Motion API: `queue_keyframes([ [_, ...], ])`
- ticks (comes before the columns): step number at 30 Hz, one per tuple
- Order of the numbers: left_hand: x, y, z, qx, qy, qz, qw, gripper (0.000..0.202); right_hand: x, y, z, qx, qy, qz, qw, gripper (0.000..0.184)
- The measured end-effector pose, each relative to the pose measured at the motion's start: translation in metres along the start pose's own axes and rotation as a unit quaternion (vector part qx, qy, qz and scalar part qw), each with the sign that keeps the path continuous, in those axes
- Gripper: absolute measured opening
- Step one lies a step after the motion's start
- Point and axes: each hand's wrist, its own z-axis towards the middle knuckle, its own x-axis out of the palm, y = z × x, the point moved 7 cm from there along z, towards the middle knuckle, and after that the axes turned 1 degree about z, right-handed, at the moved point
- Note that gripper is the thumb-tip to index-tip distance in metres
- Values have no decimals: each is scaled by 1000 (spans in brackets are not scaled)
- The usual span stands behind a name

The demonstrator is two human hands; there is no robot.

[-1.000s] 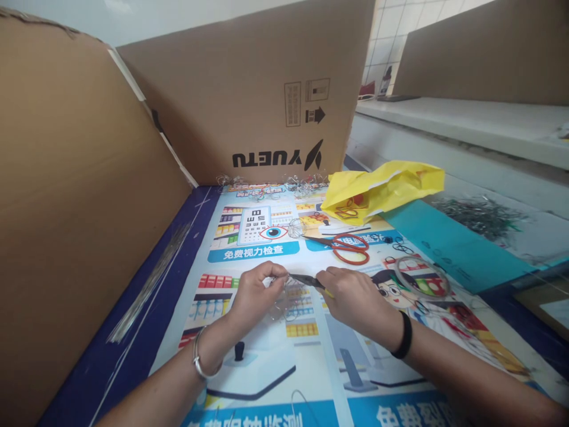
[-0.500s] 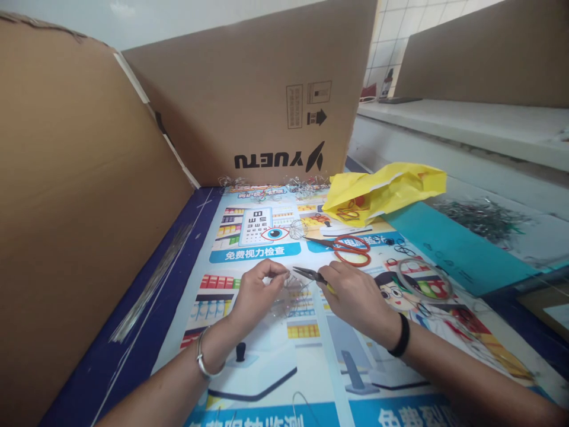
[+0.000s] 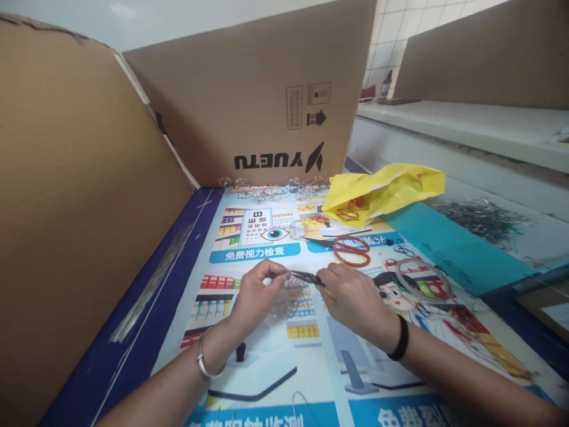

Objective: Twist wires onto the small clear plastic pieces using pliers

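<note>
Thumb and fingers of my left hand (image 3: 263,289) pinch part of a thin wire piece (image 3: 291,299), a loose, see-through tangle of loops hanging below the fingertips. My right hand (image 3: 349,293) is wrapped round the pliers (image 3: 306,276), which have dark, narrow jaws and yellow on the handle. The jaw tips point left and reach the wire right at my left fingertips. Whether the jaws grip it is too small to tell. Just beyond my hands lie scissors with red-orange handles (image 3: 352,250) and a small round wire shape (image 3: 297,229).
A yellow bag (image 3: 391,193) lies at the back right, near a heap of wire scraps (image 3: 482,219). Wire coil (image 3: 424,279) rests right of my hand. Straight wires (image 3: 153,284) lie at left. Cardboard walls (image 3: 249,101) stand behind and left. Wire tangles (image 3: 302,187) line the back.
The pliers have moved slightly left, and their jaw tips now meet the wire at my left fingertips. The jaws look closer together. My left hand stays almost still.
</note>
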Motion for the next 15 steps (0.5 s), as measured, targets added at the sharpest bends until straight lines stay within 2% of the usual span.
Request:
queue_keyframes([
  [10, 1, -5, -4, 36, 0, 23, 999, 5, 2, 3, -2, 0, 5, -28, 1000, 10],
  [15, 1, -5, -4, 31, -5, 10, 999, 5, 3, 2, -2, 7, 29, -11, 1000, 11],
])
